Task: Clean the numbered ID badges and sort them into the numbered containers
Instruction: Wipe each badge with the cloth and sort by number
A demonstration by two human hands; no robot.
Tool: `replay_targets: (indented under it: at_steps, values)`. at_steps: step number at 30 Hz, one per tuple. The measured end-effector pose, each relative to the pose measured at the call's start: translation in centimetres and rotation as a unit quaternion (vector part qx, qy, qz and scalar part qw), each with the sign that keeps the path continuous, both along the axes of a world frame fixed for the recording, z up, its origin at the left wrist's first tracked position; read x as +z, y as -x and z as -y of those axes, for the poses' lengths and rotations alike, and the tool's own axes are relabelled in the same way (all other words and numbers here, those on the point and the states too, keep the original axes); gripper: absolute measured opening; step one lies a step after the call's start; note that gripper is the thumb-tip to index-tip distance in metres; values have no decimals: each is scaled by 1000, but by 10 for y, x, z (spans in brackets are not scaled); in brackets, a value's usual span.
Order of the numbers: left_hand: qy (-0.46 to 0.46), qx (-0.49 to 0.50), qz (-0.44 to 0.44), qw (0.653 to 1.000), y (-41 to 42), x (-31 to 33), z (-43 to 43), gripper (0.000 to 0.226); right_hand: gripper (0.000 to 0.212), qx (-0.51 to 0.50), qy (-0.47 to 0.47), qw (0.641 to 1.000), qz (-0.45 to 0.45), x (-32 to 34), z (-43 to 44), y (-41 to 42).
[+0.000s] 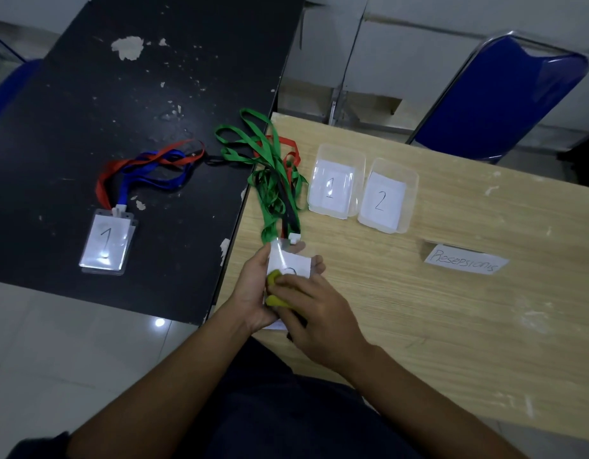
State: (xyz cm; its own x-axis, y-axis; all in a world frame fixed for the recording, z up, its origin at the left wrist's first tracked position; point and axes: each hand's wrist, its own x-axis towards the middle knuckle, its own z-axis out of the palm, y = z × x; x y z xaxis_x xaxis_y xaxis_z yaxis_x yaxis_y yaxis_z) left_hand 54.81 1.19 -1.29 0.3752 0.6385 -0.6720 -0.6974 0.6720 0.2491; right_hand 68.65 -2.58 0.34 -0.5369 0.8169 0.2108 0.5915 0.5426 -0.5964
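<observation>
My left hand (253,289) holds a clear-sleeved ID badge (291,260) over the near left part of the wooden table; its number is mostly covered. My right hand (314,313) presses a yellow-green cloth (274,289) against the badge's face. Green, red and black lanyards (273,180) trail from the badge toward the far edge. On the black table lies another stack of badges showing "1" (104,241) with red and blue lanyards (147,167). Two clear plastic containers stand on the wooden table, one labelled "1" (336,180) and one labelled "2" (387,195).
A folded paper sign with handwriting (465,260) stands right of the containers on the wooden table (452,326). The scuffed black table (121,111) adjoins on the left. A blue chair (505,94) stands behind the wooden table. White tiled floor lies below left.
</observation>
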Motion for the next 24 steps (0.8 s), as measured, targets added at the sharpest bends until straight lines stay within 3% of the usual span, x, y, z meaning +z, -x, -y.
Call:
replay_targets:
  at_steps: [2, 4, 6, 8, 12, 17, 20, 24]
  values:
    - [-5, 1, -1, 1000, 2, -2, 0, 54, 29, 5, -59, 997, 52, 1, -10, -9]
    - [-1, 3, 2, 1000, 2, -5, 1, 52, 28, -60, -80, 989, 108, 1, -25, -13]
    - [5, 1, -15, 1000, 1, -8, -1, 55, 24, -146, -13, 983, 106, 4, -35, -9]
    - [-3, -9, -32, 999, -1, -7, -4, 59, 23, -170, 44, 982, 68, 5, -35, 2]
    - [-21, 8, -47, 999, 4, 1, -12, 53, 30, -74, 50, 996, -9, 10, -11, 16]
    - [-28, 15, 1, 999, 17, -2, -11, 69, 28, 31, -51, 998, 36, 6, -1, -13]
    - [-28, 19, -4, 999, 11, -1, -8, 62, 32, -56, -59, 994, 77, 3, -17, -25]
    - [-17, 11, -26, 999, 2, 2, -7, 61, 32, -169, 34, 985, 25, 5, -25, -8]
